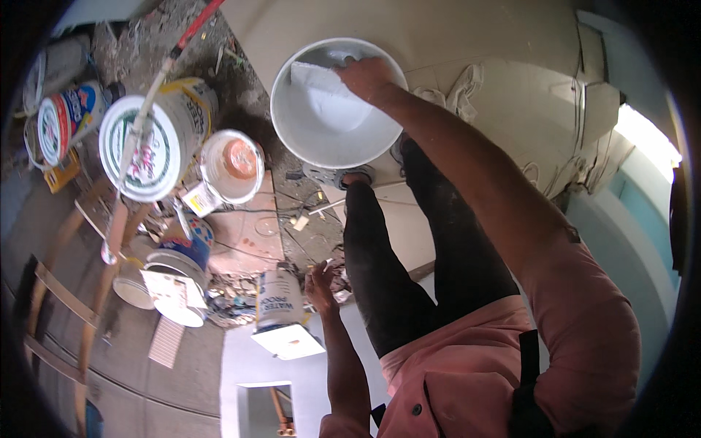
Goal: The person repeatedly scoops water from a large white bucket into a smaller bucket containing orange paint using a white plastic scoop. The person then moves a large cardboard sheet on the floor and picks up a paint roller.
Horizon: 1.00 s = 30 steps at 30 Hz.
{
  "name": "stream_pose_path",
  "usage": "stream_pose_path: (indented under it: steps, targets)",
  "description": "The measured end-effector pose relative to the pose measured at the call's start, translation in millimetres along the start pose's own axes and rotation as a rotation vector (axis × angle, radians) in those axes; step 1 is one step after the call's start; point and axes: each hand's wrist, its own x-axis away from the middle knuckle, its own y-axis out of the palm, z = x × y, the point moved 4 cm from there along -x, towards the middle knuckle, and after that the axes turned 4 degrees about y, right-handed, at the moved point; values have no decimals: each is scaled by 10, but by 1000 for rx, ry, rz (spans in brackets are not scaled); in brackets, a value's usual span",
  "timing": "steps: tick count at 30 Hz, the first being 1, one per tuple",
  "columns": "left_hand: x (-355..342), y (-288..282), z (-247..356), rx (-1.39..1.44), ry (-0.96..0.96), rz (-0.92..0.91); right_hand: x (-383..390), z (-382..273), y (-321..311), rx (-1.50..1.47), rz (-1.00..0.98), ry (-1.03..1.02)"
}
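My right hand [365, 77] reaches into a large pale grey bucket [281, 113], its fingers closed on a white-coated oblong piece [314, 77]; what exactly this is I cannot make out. A smooth white substance lies in the bucket. My left hand [319, 286] hangs low beside my left leg, fingers curled round a small white object [328, 264], too small to name. The bucket stands in front of my sandalled feet [356, 177].
Several paint buckets [140, 146] and an open bucket with an orange inside [241, 157] crowd the littered floor at left. A long red-and-white pole [182, 40] crosses them. A wooden ladder [62, 292] is lower left. Pale cloth [464, 91] lies behind my right arm.
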Motion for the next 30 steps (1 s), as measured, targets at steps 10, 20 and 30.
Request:
stream_pose_path:
  steps: [10, 20, 30]
  targets:
    - [457, 65, 688, -321, 57, -30, 1641, 626, -231, -684, 161, 268]
    - [902, 921, 1218, -390, 120, -161, 3932, 2735, -144, -822, 8, 733]
    - [928, 3773, 2616, -764, 422, -579, 5503, 3606, 0, -1013, 96, 1322]
